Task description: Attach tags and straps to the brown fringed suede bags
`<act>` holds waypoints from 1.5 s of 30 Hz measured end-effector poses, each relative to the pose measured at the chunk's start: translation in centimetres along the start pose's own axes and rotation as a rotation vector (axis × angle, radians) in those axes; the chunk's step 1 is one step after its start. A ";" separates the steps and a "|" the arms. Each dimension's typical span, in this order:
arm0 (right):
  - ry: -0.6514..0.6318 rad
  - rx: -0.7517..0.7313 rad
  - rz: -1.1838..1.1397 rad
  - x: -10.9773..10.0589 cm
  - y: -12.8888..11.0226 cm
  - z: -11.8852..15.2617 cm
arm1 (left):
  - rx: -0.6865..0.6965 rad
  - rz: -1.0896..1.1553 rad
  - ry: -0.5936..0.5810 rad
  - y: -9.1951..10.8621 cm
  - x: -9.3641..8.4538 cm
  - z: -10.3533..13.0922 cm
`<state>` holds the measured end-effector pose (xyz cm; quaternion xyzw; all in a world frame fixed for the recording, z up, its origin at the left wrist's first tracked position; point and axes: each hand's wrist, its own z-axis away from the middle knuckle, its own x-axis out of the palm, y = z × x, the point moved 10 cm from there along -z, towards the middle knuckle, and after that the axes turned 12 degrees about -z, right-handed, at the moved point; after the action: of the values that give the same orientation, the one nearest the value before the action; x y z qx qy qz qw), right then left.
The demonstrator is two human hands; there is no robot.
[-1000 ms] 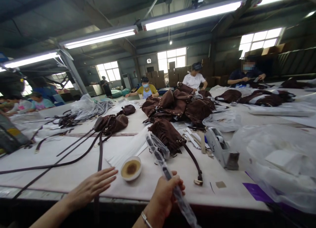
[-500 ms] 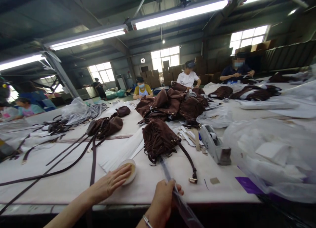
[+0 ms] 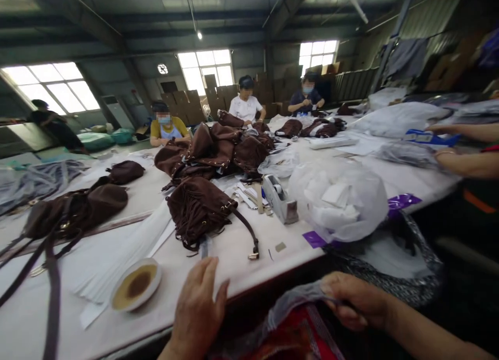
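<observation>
My left hand [image 3: 198,303] is at the table's front edge, its fingers stretched out, just in front of a fringed brown bag [image 3: 197,209]. A clear plastic-covered strip [image 3: 206,245] shows between that hand and the bag. Over the front edge, on the right, my right hand [image 3: 349,300] is closed on a plastic-wrapped strap [image 3: 296,297], which hangs down to the left over something red. A white dish [image 3: 155,286] with a yellow-brown pad stands left of my left hand. From the fringed bag a strap with a buckle [image 3: 253,255] reaches to the right.
Brown bags [image 3: 212,147] are heaped farther back, beside a tape dispenser [image 3: 279,199]. A plastic bag of white scraps [image 3: 339,199] sits on the right. Another person's hands [image 3: 448,152] are at far right, near a blue object. Several people work behind the table.
The view has turned right. My left hand has left the dish and is now near the strip by the fringed bag. My right hand has moved right, beyond the table edge, with the wrapped strap.
</observation>
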<state>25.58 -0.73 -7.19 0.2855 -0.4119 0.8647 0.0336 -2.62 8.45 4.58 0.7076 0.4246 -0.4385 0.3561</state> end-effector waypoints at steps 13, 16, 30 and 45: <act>-0.139 -0.037 0.160 12.3 -6.4 -12.4 | -0.195 0.547 -0.153 1.0 2.8 1.6; -0.117 -0.140 0.176 12.7 -6.9 -14.6 | -0.346 0.473 -0.211 -2.6 3.2 3.4; 0.163 -0.714 1.030 11.7 -12.9 -11.3 | -0.453 0.576 -0.269 -3.5 4.7 3.6; -0.236 -0.642 1.565 15.7 -12.3 -5.0 | 0.063 0.550 -0.489 5.1 2.6 1.6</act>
<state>13.73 8.21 7.07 -0.0165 -0.7163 0.4449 -0.5372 2.25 5.85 2.28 0.6801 0.1074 -0.4954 0.5297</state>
